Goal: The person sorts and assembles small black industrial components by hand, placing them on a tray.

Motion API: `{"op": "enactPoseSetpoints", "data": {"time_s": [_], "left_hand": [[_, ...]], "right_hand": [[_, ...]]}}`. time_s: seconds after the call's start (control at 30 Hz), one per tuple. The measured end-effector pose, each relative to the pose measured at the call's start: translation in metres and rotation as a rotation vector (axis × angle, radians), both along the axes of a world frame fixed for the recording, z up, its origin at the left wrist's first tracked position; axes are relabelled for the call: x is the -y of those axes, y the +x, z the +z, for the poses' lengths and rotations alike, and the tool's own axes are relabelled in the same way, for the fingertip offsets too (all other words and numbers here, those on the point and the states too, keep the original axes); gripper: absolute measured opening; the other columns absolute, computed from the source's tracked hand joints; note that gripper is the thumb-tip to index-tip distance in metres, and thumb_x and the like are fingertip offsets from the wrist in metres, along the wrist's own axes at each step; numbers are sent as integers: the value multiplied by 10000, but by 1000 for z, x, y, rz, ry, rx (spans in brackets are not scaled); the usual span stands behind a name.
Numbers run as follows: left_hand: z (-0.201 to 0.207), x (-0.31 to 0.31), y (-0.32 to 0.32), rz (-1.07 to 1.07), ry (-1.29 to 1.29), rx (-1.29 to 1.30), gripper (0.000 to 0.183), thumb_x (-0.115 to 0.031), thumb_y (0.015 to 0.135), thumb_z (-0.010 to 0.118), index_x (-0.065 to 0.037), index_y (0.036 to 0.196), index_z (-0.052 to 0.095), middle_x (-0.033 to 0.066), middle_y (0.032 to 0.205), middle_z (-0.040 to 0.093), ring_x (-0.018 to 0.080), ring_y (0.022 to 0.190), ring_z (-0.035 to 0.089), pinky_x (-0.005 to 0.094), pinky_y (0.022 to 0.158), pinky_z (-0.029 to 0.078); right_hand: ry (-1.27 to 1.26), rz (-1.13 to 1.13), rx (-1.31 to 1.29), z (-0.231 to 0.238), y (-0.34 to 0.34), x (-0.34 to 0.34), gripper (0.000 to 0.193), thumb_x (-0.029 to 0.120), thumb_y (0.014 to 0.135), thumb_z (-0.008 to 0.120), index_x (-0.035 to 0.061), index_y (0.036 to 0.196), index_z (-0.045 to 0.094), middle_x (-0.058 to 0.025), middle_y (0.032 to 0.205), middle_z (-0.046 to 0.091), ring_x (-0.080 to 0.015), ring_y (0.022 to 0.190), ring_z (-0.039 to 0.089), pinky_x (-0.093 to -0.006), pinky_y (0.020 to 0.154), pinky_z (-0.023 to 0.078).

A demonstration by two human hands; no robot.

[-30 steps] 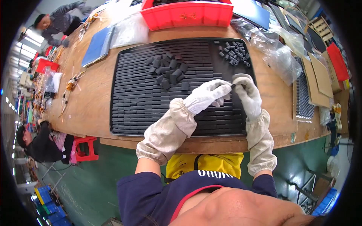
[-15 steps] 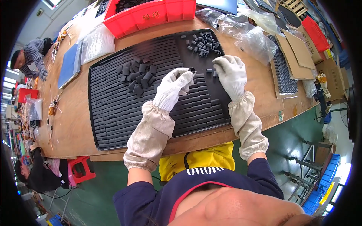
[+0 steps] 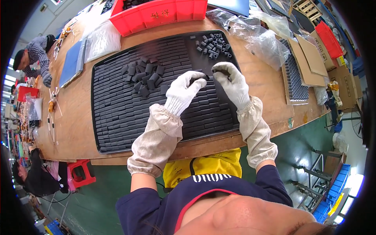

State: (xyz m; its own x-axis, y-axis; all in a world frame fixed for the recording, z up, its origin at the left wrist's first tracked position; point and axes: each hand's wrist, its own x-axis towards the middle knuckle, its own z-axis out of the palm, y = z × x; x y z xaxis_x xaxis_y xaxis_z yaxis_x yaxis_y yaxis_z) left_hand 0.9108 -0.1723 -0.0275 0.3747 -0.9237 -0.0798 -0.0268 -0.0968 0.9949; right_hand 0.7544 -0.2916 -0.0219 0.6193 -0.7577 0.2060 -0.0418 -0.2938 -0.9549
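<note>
My left hand (image 3: 185, 91), in a white glove, pinches a short black tube (image 3: 206, 77) above the tray. Close to its right, my gloved right hand (image 3: 232, 82) has thumb and fingertips pressed together; whatever they hold is too hidden to name. Under both hands lies a black tray (image 3: 187, 47) lined with rows of black pieces (image 3: 117, 121). A loose heap of larger black pieces (image 3: 145, 78) rests on these rows, left of my left hand. Small grey-black cylinders (image 3: 212, 46) are scattered in the tray's far right corner.
A red bin (image 3: 156, 16) of black parts stands behind the tray. Clear plastic bags (image 3: 270, 49) and cardboard sheets (image 3: 309, 58) lie to the right. At left are a blue flat pack (image 3: 73, 64) and a co-worker (image 3: 37, 55). A red stool (image 3: 81, 173) stands below the table.
My right hand has moved left and slightly down, toward my left hand, with fingertips closed. Two small cylinders seen beside it before no longer show. My left hand still holds the tube, now tilted differently.
</note>
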Motion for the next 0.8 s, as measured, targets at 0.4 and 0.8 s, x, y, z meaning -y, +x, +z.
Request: {"op": "enactPoseSetpoints", "data": {"time_s": [0.4, 0.8], "left_hand": [[19, -3, -7, -43, 175, -71, 310, -256, 940, 677, -47, 1168, 667, 4, 932, 679, 62, 775, 588, 214, 698, 500], [-3, 0, 0, -51, -36, 131, 293, -236, 940, 679, -35, 1153, 664, 17, 917, 678, 96, 794, 611, 256, 737, 524]], "right_hand": [[90, 53, 67, -11, -5, -10, 165, 14, 904, 673, 37, 1067, 687, -74, 1063, 698, -162, 1007, 667, -289, 877, 539], [-699, 23, -73, -2, 1, -5, 275, 12, 791, 713, 122, 1043, 691, -60, 1018, 682, -262, 955, 650, -373, 832, 520]]}}
